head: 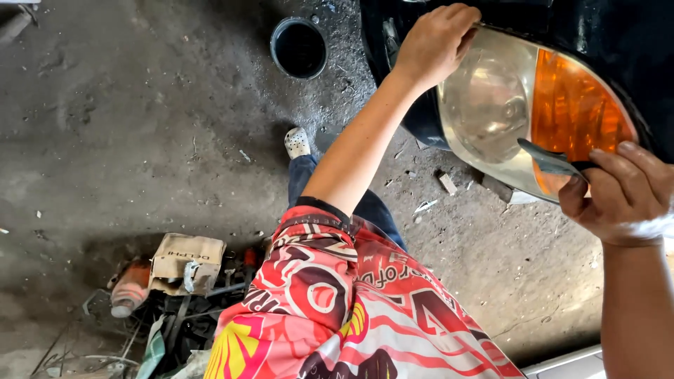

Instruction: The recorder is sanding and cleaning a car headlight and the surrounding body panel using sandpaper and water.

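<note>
Amber and clear plastic make up the headlight (519,112) at the upper right of the frame, set in a dark car body (618,35). Left hand (437,43) curls its grip over the lamp's top edge. Right hand (618,191) pinches a grey sheet of sandpaper (551,160) against the lens. A black bucket (298,48) stands on the concrete floor (140,140), upper centre.

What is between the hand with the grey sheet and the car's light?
Only the sheet itself. The right hand pinches a small dark grey sheet whose free end lies against the headlight. The left hand already grips the lamp's top edge.
</note>
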